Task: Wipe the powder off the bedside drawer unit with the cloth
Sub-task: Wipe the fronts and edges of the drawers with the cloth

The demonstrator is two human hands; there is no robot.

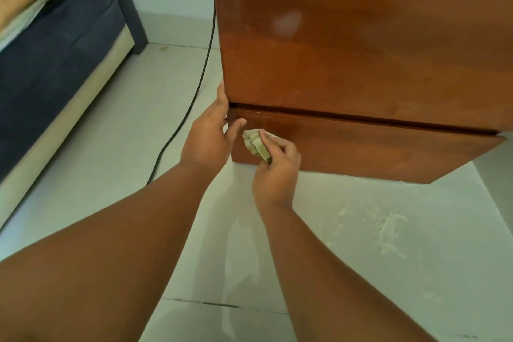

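The brown wooden bedside drawer unit [361, 50] fills the upper right. Its bottom drawer [374, 150] stands pulled out a little. My right hand [277, 172] presses a folded pale green cloth [256, 144] against the left end of the bottom drawer's front. My left hand [211, 136] grips the unit's left front corner at the gap between the drawers, thumb on the front. A faint whitish smear [287, 22] shows on the upper drawer front.
White powder [388, 228] lies scattered on the pale tiled floor in front of the unit. A black cable [194, 91] runs down the floor left of the unit. A bed with a dark base [55, 64] stands at the left.
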